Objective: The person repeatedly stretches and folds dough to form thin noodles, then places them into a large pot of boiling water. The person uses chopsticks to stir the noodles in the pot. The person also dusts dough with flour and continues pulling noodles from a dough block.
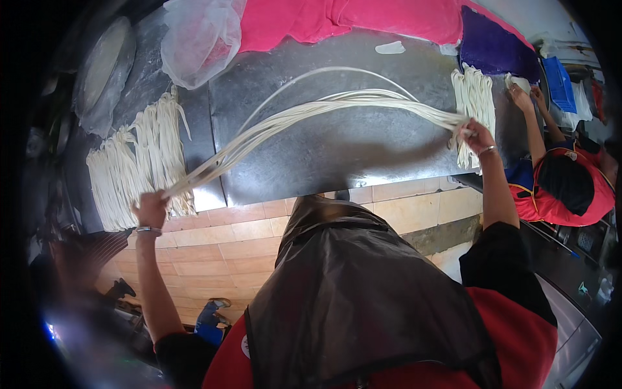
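Note:
Between my spread arms a bundle of long pale noodles (304,111) arches over the metal table, one strand looping away from the rest on the far side. My left hand (153,209) is closed round the bundle's left end, close to the table's front edge. The right end is gripped in my right hand (477,136), fingers wrapped about it. Beside my left hand lie rows of noodle strands (139,155). Another pile of noodle strands (473,97) lies just beyond my right hand.
Pink cloth (389,19) and purple cloth (495,45) cover the table's far side. A clear plastic bag (201,45) sits at the far left. A small dough scrap (390,48) lies near the cloth. At right, a co-worker (567,181) handles dough beside a blue container (558,84).

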A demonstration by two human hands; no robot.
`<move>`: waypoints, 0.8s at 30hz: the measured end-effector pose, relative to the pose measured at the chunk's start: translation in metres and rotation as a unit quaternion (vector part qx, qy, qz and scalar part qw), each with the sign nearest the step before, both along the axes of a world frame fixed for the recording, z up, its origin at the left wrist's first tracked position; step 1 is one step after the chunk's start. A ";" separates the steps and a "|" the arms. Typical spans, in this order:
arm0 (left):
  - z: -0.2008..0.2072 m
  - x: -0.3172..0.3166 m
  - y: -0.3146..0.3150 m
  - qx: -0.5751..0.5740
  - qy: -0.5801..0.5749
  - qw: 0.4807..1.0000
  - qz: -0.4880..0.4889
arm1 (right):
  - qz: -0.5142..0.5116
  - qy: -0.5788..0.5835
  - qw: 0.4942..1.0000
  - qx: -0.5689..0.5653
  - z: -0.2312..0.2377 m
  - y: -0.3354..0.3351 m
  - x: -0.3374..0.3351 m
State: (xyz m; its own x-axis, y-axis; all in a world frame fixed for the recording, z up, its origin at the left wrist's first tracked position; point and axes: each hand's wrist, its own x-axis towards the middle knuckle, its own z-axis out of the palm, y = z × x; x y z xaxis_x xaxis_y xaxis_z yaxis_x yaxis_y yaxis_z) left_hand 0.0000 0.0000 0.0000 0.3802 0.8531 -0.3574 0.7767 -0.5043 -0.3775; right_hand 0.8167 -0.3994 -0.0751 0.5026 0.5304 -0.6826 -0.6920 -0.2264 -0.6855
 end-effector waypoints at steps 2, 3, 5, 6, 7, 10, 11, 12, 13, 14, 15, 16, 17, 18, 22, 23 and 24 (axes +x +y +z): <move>0.013 -0.008 0.018 0.082 -0.011 0.994 -0.075 | -0.080 -0.032 0.996 0.023 0.009 0.016 0.038; 0.029 -0.018 0.038 0.145 -0.033 0.980 -0.130 | -0.045 -0.061 0.996 0.055 0.031 0.020 0.066; 0.062 -0.042 0.077 0.260 0.070 0.954 -0.129 | -0.092 -0.138 0.984 0.069 0.084 0.026 0.111; 0.077 -0.056 0.092 0.290 0.179 0.936 -0.095 | -0.025 -0.170 0.976 0.131 0.114 0.027 0.128; 0.089 -0.073 0.096 0.341 0.103 0.926 -0.123 | 0.004 -0.185 0.968 0.169 0.134 0.028 0.139; 0.055 -0.084 0.111 0.334 0.002 0.940 -0.069 | -0.016 -0.147 0.967 0.210 0.149 0.032 0.149; 0.033 -0.077 0.104 0.316 0.044 0.947 -0.036 | 0.068 -0.088 0.957 0.268 0.130 0.030 0.141; 0.011 -0.066 0.085 0.204 0.120 0.972 0.010 | 0.020 -0.125 0.982 0.141 0.095 0.029 0.126; -0.005 -0.051 0.071 0.175 0.083 0.981 -0.011 | -0.043 -0.167 0.985 -0.005 0.060 0.030 0.107; -0.008 -0.041 0.058 0.127 0.112 0.985 0.018 | -0.034 -0.136 0.986 -0.091 0.032 0.031 0.090; -0.003 -0.036 0.054 0.108 0.167 0.980 0.022 | -0.053 -0.118 0.973 -0.193 0.017 0.035 0.078; 0.006 -0.038 0.058 0.090 0.185 0.978 0.039 | -0.044 -0.118 0.973 -0.194 0.022 0.036 0.077; 0.015 -0.045 0.064 0.125 0.180 0.976 -0.009 | -0.046 -0.123 0.971 -0.201 0.035 0.035 0.078; 0.023 -0.057 0.072 0.163 0.170 0.972 0.009 | -0.077 -0.138 0.961 -0.227 0.049 0.037 0.079; 0.031 -0.103 0.124 0.333 -0.249 0.887 -0.202 | 0.116 -0.193 0.974 0.012 0.143 0.041 0.095; 0.013 -0.105 0.121 0.315 -0.180 0.924 -0.125 | 0.080 -0.204 0.975 0.046 0.151 0.042 0.093; 0.002 -0.102 0.119 0.298 -0.118 0.945 -0.064 | 0.063 -0.206 0.975 0.054 0.146 0.043 0.087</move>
State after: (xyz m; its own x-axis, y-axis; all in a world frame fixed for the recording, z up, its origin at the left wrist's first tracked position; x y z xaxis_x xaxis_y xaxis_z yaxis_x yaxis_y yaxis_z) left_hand -0.1021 0.1185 0.0018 0.5023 0.8180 0.2802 0.8219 -0.3509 -0.4487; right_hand 0.9033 -0.3568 0.0706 0.6479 0.6637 -0.3737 -0.3244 -0.2035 -0.9238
